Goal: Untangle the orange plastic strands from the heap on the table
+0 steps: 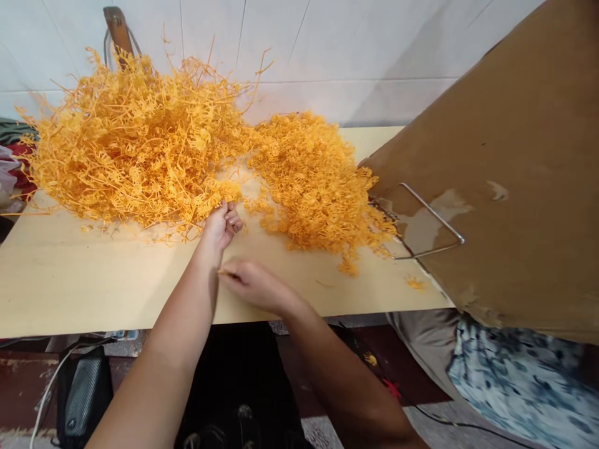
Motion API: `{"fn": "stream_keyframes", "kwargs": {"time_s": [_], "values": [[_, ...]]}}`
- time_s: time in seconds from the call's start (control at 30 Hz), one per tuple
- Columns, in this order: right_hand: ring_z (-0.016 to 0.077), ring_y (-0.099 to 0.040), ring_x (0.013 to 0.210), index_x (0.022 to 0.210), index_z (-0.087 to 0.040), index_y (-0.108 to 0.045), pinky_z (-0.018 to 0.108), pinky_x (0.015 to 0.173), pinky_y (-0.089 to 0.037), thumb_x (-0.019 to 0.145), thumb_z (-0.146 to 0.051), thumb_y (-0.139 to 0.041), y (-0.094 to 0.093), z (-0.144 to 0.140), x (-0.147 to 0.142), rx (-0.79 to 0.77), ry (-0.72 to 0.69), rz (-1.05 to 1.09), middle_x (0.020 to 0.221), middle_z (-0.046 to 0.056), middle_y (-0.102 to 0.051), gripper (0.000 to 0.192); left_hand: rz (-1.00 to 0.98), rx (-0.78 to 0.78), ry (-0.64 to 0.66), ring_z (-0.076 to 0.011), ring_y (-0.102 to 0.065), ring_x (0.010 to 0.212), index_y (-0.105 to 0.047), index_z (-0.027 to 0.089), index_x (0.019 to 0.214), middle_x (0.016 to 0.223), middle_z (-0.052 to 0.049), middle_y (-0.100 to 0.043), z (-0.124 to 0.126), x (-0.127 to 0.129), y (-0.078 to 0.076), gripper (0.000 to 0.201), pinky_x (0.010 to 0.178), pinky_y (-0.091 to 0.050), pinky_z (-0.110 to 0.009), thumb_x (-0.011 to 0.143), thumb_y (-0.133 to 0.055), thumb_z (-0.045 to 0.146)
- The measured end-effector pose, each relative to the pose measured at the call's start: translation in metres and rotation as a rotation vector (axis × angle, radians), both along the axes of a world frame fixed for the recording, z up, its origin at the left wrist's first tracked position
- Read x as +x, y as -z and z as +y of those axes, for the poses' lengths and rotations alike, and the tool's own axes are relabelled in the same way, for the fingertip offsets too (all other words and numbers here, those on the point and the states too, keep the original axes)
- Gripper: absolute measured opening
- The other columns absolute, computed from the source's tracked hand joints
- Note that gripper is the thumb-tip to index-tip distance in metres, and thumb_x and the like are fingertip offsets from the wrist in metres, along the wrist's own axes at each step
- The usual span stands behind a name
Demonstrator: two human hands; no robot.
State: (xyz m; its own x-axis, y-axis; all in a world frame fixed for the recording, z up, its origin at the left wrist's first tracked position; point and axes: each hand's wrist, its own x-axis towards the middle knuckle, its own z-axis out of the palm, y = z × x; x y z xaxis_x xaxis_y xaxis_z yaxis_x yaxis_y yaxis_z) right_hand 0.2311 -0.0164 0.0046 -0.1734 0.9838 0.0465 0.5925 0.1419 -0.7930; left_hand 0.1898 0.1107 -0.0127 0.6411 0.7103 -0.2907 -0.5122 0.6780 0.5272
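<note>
Two heaps of orange plastic pieces lie on a pale wooden table (70, 274): a big tangled heap of sprue-like strands (131, 137) at the left and a denser heap of small parts (318, 181) to its right. My left hand (221, 226) reaches to the near edge of the big heap, its fingers curled around some orange strands. Just in front of it, my right hand (250, 284) is low over the table and pinches a small orange piece (223, 272) at its fingertips; this hand is blurred.
A large brown cardboard sheet (505, 187) leans over the table's right end, with a bent metal wire frame (430, 224) on it. A wooden chair back (116, 31) stands behind the heap by the white tiled wall. A black device (84, 393) and cables sit under the table.
</note>
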Motion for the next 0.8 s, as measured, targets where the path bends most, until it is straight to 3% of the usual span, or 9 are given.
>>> {"fn": "stream_keyframes", "kwargs": {"time_s": [0.07,0.23,0.33,0.47,0.57,0.63,0.7,0.8], "values": [[0.0067,-0.032,0.050,0.056,-0.019,-0.034,0.023,0.050,-0.024,0.079,-0.027,-0.042,-0.016,0.000,0.020,0.073,0.200,0.013,0.052,-0.005,-0.034,0.026,0.074,0.109,0.084,-0.0029,-0.022,0.033,-0.040,0.015,0.060,0.041,0.009,-0.020,-0.002,0.000,0.001,0.031,0.038,-0.024,-0.015,0.088,-0.037,0.027],[0.0074,-0.031,0.051,0.055,-0.020,-0.037,0.026,0.052,-0.025,0.070,-0.030,-0.058,-0.056,0.019,0.112,0.284,0.921,-0.196,0.053,-0.005,-0.034,0.028,0.155,0.307,0.363,-0.0043,-0.025,0.034,-0.040,0.016,0.057,0.042,0.008,-0.022,-0.008,-0.007,-0.001,0.028,0.039,-0.026,-0.017,0.082,-0.047,0.027],[0.0104,-0.035,0.056,0.058,-0.020,-0.041,0.031,0.056,-0.029,0.061,-0.034,-0.067,-0.059,0.031,0.164,0.219,1.043,-0.315,0.058,-0.003,-0.036,0.030,0.167,0.337,0.411,-0.0048,-0.027,0.036,-0.037,0.017,0.052,0.042,0.007,-0.024,-0.009,-0.011,-0.002,0.028,0.041,-0.029,-0.019,0.077,-0.048,0.024],[0.0192,-0.042,0.073,0.055,-0.022,-0.044,0.039,0.072,-0.034,0.055,-0.025,-0.073,-0.043,0.038,0.192,0.461,1.030,-0.479,0.063,0.002,-0.038,0.029,0.162,0.361,0.493,-0.0048,-0.027,0.034,-0.033,0.018,0.051,0.040,0.008,-0.023,-0.010,-0.011,0.000,0.028,0.040,-0.028,-0.020,0.071,-0.051,0.020],[0.0242,-0.048,0.089,0.067,-0.019,-0.055,0.044,0.085,-0.033,0.070,-0.028,-0.061,-0.032,0.041,0.170,0.585,0.931,-0.515,0.078,0.009,-0.054,0.012,0.234,0.395,0.564,-0.0047,-0.030,0.033,-0.041,0.017,0.055,0.040,0.008,-0.028,-0.010,-0.010,0.002,0.021,0.040,-0.028,-0.020,0.068,-0.057,0.018],[0.0222,-0.052,0.087,0.076,-0.016,-0.058,0.041,0.084,-0.036,0.077,-0.031,-0.052,-0.029,0.043,0.141,0.549,0.821,-0.468,0.082,0.009,-0.059,0.017,0.287,0.423,0.592,-0.0049,-0.035,0.035,-0.047,0.015,0.060,0.044,0.007,-0.036,-0.010,-0.009,0.001,0.013,0.041,-0.031,-0.021,0.067,-0.058,0.016],[0.0177,-0.054,0.075,0.082,-0.015,-0.059,0.033,0.072,-0.040,0.077,-0.035,-0.050,-0.029,0.048,0.113,0.401,0.666,-0.382,0.078,0.007,-0.061,0.023,0.319,0.455,0.600,-0.0051,-0.041,0.038,-0.050,0.014,0.063,0.048,0.005,-0.042,-0.010,-0.009,0.000,0.009,0.042,-0.034,-0.021,0.066,-0.058,0.013],[0.0113,-0.044,0.056,0.065,-0.016,-0.055,0.026,0.056,-0.032,0.077,-0.034,-0.050,-0.033,0.058,0.086,0.233,0.482,-0.377,0.058,0.000,-0.051,0.022,0.321,0.488,0.587,-0.0057,-0.047,0.044,-0.051,0.013,0.065,0.052,0.004,-0.048,-0.009,-0.009,0.000,0.011,0.046,-0.038,-0.021,0.065,-0.062,0.016]]}}
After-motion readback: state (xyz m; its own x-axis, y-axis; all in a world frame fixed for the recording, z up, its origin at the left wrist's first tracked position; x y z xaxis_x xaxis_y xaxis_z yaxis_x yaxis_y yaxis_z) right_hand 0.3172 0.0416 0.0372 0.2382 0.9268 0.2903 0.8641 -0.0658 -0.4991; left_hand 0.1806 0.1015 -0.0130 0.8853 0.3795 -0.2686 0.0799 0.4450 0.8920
